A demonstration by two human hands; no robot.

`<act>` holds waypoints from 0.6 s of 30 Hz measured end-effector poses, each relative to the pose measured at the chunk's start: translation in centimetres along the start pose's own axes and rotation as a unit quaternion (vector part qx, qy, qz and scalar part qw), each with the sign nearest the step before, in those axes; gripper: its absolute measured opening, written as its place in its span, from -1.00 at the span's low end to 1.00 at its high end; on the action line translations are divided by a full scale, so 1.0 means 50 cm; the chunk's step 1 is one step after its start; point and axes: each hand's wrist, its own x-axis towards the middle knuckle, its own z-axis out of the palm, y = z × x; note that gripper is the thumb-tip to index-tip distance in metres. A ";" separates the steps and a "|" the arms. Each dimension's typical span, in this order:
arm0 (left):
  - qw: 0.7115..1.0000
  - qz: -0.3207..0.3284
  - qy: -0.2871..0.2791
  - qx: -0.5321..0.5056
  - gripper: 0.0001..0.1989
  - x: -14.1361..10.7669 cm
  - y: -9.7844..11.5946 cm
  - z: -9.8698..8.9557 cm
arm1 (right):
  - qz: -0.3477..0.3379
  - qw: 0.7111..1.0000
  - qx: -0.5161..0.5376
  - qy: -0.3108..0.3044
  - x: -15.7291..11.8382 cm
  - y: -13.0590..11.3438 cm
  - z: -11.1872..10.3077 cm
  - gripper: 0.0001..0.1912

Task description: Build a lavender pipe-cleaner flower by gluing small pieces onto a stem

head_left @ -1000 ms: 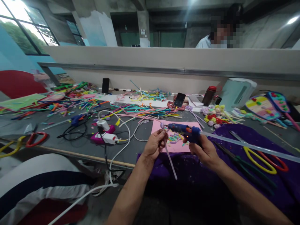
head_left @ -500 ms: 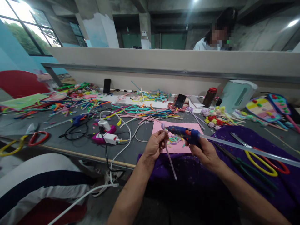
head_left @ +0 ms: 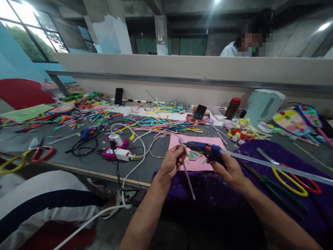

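My left hand (head_left: 173,159) pinches a pale lilac pipe cleaner (head_left: 189,182); its curled top shows above the fingers and its straight stem hangs below them. In my right hand (head_left: 230,172) is a blue hot glue gun (head_left: 199,147), with a long clear glue stick (head_left: 273,166) running out of its back to the right. The gun's nozzle points left, right at the curled top; whether it touches cannot be made out. Under both hands lies a pink sheet (head_left: 177,140) with short cut pipe-cleaner pieces (head_left: 194,157) on it.
Scissors (head_left: 288,178) and dark green-handled pliers (head_left: 275,191) lie on the purple cloth (head_left: 249,149) at right. A power strip (head_left: 117,152) with white cables, a second glue gun (head_left: 87,133) and more scissors (head_left: 41,152) are at left. Pipe cleaners (head_left: 166,123) lie behind. A person (head_left: 230,49) is beyond the partition.
The glue gun and the pipe cleaner's lower end have shifted very slightly. Beyond the partition, the person has moved a little to the right.
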 end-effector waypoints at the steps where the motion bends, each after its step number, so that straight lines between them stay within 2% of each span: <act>1: 1.000 0.000 -0.001 0.001 -0.70 0.000 0.000 0.000 | 0.002 1.000 0.002 0.001 0.000 0.000 0.000 -0.72; 6: 1.000 0.001 -0.007 0.008 -0.70 0.001 -0.003 -0.001 | 0.010 1.000 0.008 0.006 0.002 0.001 0.001 -0.68; 11: 1.000 0.005 0.001 0.011 -0.71 0.000 -0.003 0.000 | 0.002 1.000 -0.013 -0.008 0.001 0.002 -0.004 -0.74; 18: 1.000 0.004 -0.013 0.012 -0.72 0.001 -0.003 -0.002 | 0.015 1.000 -0.019 0.009 -0.001 0.005 -0.005 -0.77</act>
